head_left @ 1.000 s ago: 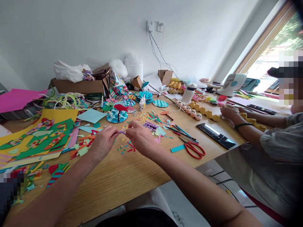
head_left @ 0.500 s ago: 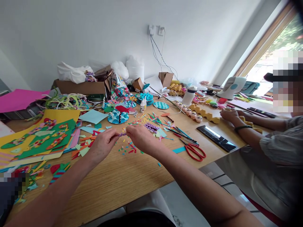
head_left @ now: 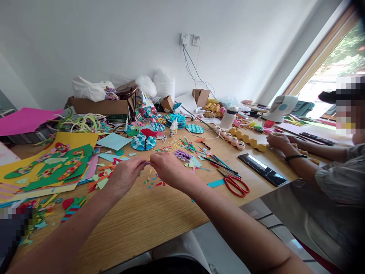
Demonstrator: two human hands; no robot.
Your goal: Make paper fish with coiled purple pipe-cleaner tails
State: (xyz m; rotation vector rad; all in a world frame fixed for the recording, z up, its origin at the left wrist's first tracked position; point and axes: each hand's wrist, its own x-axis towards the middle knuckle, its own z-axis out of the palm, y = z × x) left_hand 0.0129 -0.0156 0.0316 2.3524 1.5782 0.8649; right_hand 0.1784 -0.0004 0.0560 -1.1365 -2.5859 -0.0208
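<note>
**Hands drawn closer over a purple strip**

Above the near part of the counter [head_left: 137, 217], the left hand [head_left: 125, 176] and right hand [head_left: 169, 171] pinch a thin purple strip [head_left: 147, 163] between their fingertips. The gap between them has narrowed in the last instant, so only a sliver of the strip shows and its shape is now hard to judge.

To the right lie red-handled scissors [head_left: 226, 176], partly beyond a blue paper strip [head_left: 216, 183], and a black phone [head_left: 262, 169]. Just beyond the right hand sits a purple crinkled bundle [head_left: 184, 155]. Farther back are a turquoise disc [head_left: 137, 144] bearing a red fish cutout [head_left: 148, 133], then a small white bottle [head_left: 172, 131] and a cardboard box [head_left: 99, 105].
</note>
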